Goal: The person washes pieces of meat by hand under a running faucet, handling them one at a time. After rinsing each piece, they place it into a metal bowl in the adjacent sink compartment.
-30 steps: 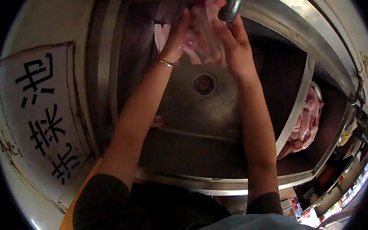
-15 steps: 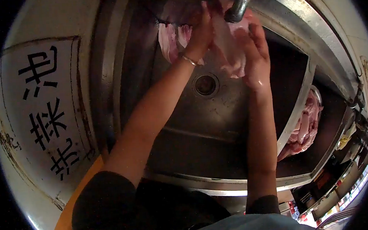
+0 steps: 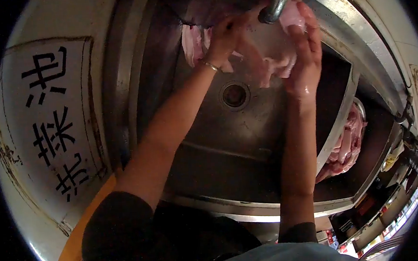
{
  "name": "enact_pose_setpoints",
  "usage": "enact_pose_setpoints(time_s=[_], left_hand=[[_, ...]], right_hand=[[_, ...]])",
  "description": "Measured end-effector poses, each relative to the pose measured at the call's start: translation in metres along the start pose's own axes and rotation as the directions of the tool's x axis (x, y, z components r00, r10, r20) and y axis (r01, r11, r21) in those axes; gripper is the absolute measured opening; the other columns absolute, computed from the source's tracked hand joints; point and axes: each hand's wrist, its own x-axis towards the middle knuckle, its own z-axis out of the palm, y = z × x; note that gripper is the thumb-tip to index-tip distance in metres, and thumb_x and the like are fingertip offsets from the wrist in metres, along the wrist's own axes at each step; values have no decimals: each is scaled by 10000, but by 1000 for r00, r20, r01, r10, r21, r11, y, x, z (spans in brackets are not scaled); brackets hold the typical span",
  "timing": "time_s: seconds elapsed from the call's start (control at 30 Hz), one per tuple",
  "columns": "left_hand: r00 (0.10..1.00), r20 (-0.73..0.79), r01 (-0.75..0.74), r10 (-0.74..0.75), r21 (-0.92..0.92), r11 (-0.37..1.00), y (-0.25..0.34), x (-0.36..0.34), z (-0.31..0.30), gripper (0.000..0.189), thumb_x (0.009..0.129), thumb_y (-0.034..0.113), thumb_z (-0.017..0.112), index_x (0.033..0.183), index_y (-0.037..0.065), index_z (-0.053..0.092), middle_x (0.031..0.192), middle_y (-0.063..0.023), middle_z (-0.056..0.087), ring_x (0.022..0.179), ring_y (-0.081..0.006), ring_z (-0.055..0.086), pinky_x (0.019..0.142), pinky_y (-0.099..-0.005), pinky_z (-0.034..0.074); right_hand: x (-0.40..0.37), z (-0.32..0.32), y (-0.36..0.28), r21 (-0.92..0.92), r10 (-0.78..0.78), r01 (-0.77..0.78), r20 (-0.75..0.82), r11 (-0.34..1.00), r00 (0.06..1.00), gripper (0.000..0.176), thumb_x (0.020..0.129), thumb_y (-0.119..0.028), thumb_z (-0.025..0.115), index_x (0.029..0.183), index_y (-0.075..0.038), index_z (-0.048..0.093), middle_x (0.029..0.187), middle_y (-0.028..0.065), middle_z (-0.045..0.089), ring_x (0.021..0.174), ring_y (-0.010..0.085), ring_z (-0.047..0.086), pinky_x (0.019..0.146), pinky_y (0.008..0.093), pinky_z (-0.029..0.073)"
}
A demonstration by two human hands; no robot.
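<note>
A broad, pale pink piece of raw meat (image 3: 269,44) hangs spread out beneath the tap (image 3: 273,11), over the far part of a steel sink. My left hand (image 3: 228,37), with a bracelet at the wrist, grips its left edge, though the fingertips are partly hidden. On the other side, my right hand (image 3: 307,49) is wet and has its fingers closed around the meat's right edge. Other strips of raw meat (image 3: 192,45) lie against the sink's left wall, close to my left hand.
The drain (image 3: 234,95) is in the sink floor below the meat. Past a steel divider (image 3: 337,119), more raw meat (image 3: 346,144) is heaped in a metal bowl in the right-hand basin. A white sign (image 3: 52,120) with black characters stands at the left.
The meat has gone from hanging narrow to being stretched wider under the tap. My right hand has moved right and my left hand slightly left, so they are farther apart.
</note>
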Motion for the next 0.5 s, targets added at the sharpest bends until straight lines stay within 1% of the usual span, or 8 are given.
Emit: enact_pose_setpoints(time_s=[0.03, 0.07, 0.13, 0.17, 0.23, 0.37, 0.47, 0.5], left_hand=[[985, -101, 131, -142, -109, 985, -6, -1, -2, 194, 816, 187, 563, 939, 39, 591, 842, -1, 568, 750, -83, 507, 662, -237, 423], [985, -101, 129, -140, -107, 986, -9, -3, -6, 194, 816, 187, 563, 939, 39, 591, 842, -1, 568, 750, -83, 507, 662, -237, 423], [927, -165, 253, -336, -387, 887, -17, -7, -12, 260, 812, 219, 571, 1007, 49, 557, 912, -26, 564, 836, -117, 537, 722, -241, 444], [927, -165, 254, -337, -388, 886, -6, -12, -6, 260, 812, 219, 571, 1007, 49, 557, 912, -26, 564, 836, -117, 537, 722, -241, 444], [886, 144, 363, -440, -807, 466, 26, -26, 16, 315, 828, 282, 530, 1054, 63, 526, 901, -34, 565, 794, -134, 558, 678, -257, 471], [900, 360, 432, -246, -652, 624, -13, -16, 20, 347, 846, 298, 478, 1114, 77, 477, 983, -40, 541, 858, -154, 537, 699, -270, 465], [854, 505, 425, -126, -537, 729, -44, -12, 10, 370, 857, 308, 443, 1153, 87, 444, 1038, -44, 525, 900, -167, 524, 712, -279, 462], [935, 354, 167, -41, -335, 927, -51, -12, 6, 393, 834, 283, 498, 1160, 76, 429, 1040, -42, 522, 835, -159, 545, 688, -295, 472]], right_hand=[[-2, 3, 2, -13, 19, -19, -2, 1000, 1000, 394, 839, -61, 434, 1231, -51, 390, 1217, 91, 431, 1074, 192, 453, 911, 312, 369], [-3, 7, 4, -11, 18, -18, -1, 1000, 1000, 394, 839, -61, 434, 1231, -51, 390, 1217, 91, 431, 1074, 192, 453, 911, 312, 369], [-7, 12, 6, 120, 78, -74, -29, 990, 997, 415, 842, -59, 426, 1253, -66, 363, 1222, 84, 424, 1082, 193, 445, 908, 314, 373], [-6, 11, 6, 128, 90, -89, -5, 988, 996, 440, 846, -70, 430, 1275, -78, 330, 1224, 82, 421, 1081, 193, 444, 900, 309, 379], [-4, 16, 5, 120, 96, -95, 2, 988, 995, 447, 848, -75, 432, 1281, -84, 322, 1222, 82, 422, 1074, 193, 449, 898, 311, 383], [-5, 21, 7, 188, 185, -177, -29, 966, 982, 464, 848, -85, 441, 1292, -97, 307, 1218, 84, 422, 1070, 195, 450, 900, 320, 382], [-4, 23, 3, 240, 125, -114, -31, 964, 992, 473, 846, -85, 447, 1296, -108, 303, 1212, 80, 427, 1064, 190, 452, 896, 322, 382], [-3, 27, -1, 227, 120, -106, -51, 968, 991, 481, 842, -78, 450, 1298, -103, 298, 1201, 68, 437, 1064, 183, 449, 894, 322, 380]])
